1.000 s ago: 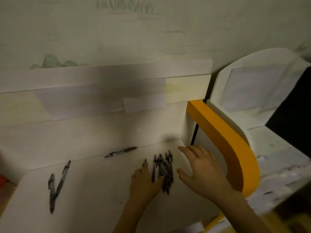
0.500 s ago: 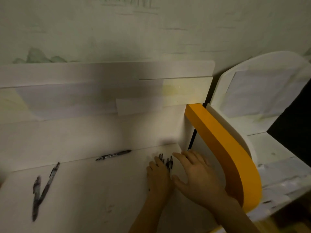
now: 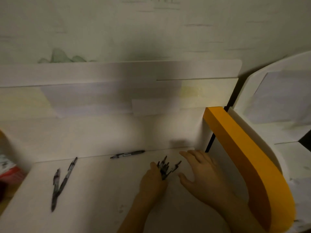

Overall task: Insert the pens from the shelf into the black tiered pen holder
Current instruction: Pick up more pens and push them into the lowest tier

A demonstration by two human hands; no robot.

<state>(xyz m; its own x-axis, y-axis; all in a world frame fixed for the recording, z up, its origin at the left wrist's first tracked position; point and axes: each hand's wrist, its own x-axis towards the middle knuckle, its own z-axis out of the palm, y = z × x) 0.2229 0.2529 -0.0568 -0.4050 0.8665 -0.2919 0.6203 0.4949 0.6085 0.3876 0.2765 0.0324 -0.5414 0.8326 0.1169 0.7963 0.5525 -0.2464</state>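
My left hand (image 3: 154,182) is curled round a bunch of pens (image 3: 164,169) near the right end of the white shelf (image 3: 101,190), toward its back edge. Tips fan out past my fingers; one pen (image 3: 175,166) has splayed off to the right & looks only half in the grip, can't tell for sure. My right hand (image 3: 200,172) rests flat on the shelf just beside the bunch, fingers spread & straight, holding nothing, w/ the orange side panel (image 3: 244,157) at the shelf's right edge close by.

More pens lie loose: one black pen (image 3: 127,154) along the back edge near the middle, and two crossed pens (image 3: 61,181) toward the left end, well apart from my hands. The black tiered holder isn't in view.

Handling, my guess: pens are light, stiff, smooth plastic barrels, so they roll & slide against each other in a bundle. Grip should go round the mid-barrels, tight enough that none slips out endwise. Right hand could nudge the stray one back in, squaring the ends. Singles lying flat are best pinched at mid-barrel, thumb & forefinger. Not fragile, but a dropped one could roll off the front edge.
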